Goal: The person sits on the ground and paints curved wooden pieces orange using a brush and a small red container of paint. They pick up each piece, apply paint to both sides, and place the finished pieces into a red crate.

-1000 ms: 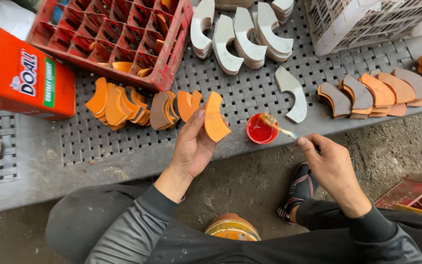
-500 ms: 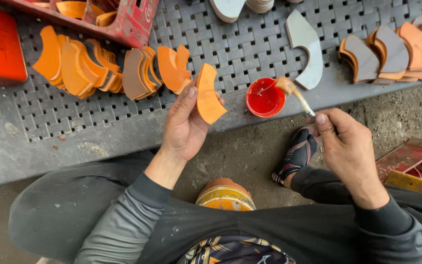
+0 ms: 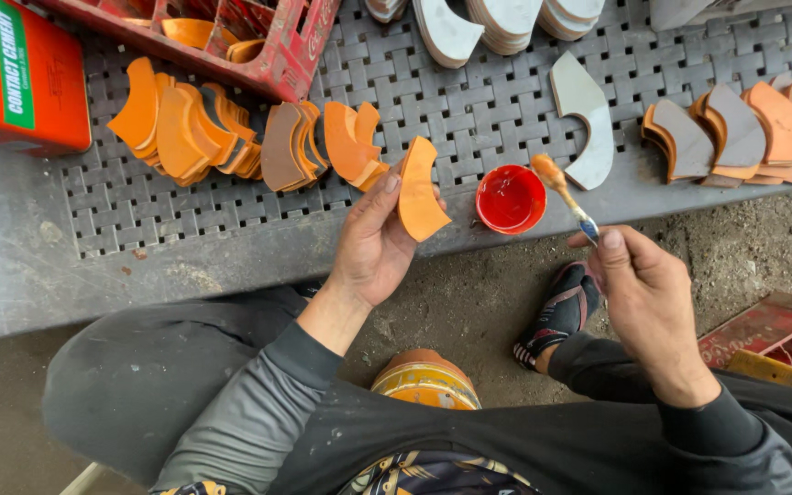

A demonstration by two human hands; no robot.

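Orange piece (image 3: 419, 194) in left hand (image 3: 373, 240)

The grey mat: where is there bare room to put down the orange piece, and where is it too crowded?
Bare mat lies below the orange stacks, left of the left hand. A smaller patch sits between those stacks and the grey piece, above the red cup. The right end, by the mixed stack, and the strip under the red crate are crowded.

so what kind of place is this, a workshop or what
Probably a small shoemaking or leather-goods workshop. The left hand holds a curved orange piece, the right hand a glue brush over a red cup, with stacks of cut pieces on a grey perforated bench.
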